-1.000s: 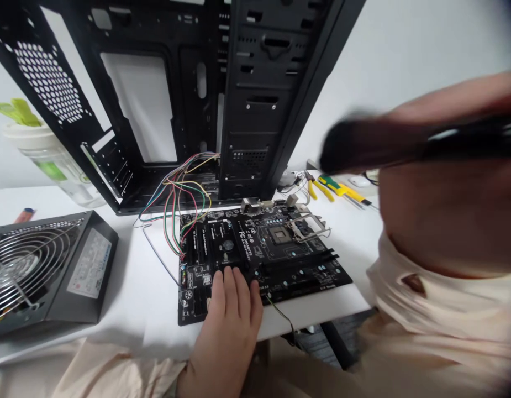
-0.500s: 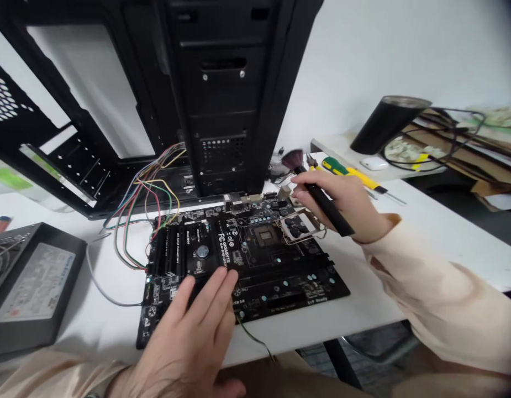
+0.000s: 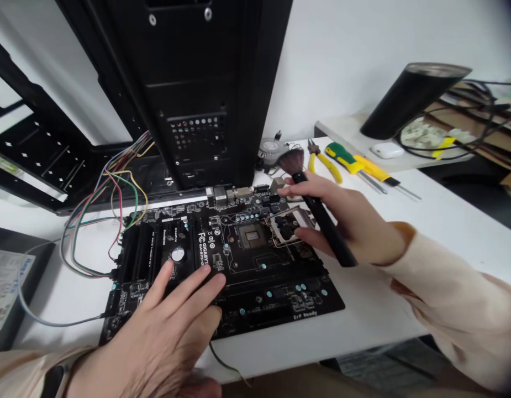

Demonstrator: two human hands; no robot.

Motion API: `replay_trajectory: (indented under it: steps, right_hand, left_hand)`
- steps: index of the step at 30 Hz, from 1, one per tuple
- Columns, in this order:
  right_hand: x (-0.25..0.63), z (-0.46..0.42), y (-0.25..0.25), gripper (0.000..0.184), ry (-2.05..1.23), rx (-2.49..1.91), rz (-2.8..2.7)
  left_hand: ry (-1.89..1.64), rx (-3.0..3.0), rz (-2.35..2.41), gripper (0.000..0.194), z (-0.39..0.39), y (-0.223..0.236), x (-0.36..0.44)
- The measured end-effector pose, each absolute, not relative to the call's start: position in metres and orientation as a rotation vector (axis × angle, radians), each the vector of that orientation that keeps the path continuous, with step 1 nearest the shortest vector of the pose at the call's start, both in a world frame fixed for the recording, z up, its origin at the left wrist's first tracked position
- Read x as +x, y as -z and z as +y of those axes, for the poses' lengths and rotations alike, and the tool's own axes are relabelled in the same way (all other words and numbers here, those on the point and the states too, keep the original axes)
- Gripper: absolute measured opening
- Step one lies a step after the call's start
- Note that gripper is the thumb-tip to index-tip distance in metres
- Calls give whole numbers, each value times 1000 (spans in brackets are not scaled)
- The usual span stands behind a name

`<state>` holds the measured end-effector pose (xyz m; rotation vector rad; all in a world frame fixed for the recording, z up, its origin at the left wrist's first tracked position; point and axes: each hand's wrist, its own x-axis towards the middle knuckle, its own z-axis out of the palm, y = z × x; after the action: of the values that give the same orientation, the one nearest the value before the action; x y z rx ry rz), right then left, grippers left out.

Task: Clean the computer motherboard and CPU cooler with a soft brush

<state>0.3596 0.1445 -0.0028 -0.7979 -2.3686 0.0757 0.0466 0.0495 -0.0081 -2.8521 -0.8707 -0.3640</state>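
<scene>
A black motherboard (image 3: 238, 279) lies flat on the white table. My left hand (image 3: 168, 320) rests over its near left part, fingers stretched out and slightly apart, holding nothing. In my right hand (image 3: 358, 221) is a black-handled brush (image 3: 324, 221), its dark bristles pointing up and away. The thumb and fingertips of that hand reach around the raised metal socket cover (image 3: 285, 225), which carries a black plastic cap; the thumb seems to touch its near edge. Left of the cover, the CPU socket (image 3: 252, 237) is exposed. Colored wires (image 3: 122, 182) run to the board's left edge.
A black computer case (image 3: 197, 72) stands behind the board. A power supply (image 3: 10, 282) sits at left. Yellow pliers (image 3: 332, 168), a green-yellow screwdriver (image 3: 346, 157) and a heatsink fan (image 3: 272, 149) lie at the back. A black tumbler (image 3: 408, 102) stands on a side shelf.
My right hand has come down beside the socket cover, thumb and fingers now spread around it, brush still held. My left fingers are spread wider. The camera view has shifted right and closer.
</scene>
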Motion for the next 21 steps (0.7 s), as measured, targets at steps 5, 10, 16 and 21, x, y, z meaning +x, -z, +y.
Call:
replay_trajectory:
  steps: [5,10,16,21]
  right_hand:
    - [358,143,3,61,-219,-637,-2485]
    - [355,142,4,54,-242,-556,-2567]
    - [353,140,5,53,-257,-556,-2570]
    - [358,142,6,53,-289,-592,-2615]
  left_hand:
    - [359,-2872,-961,41,51,6,47]
    - [450,-2885,-1030,42,52,7,45]
    - [445,-2879,-1041,44,51,7,46]
    - [401,-2881,-1042,44,48,7,46]
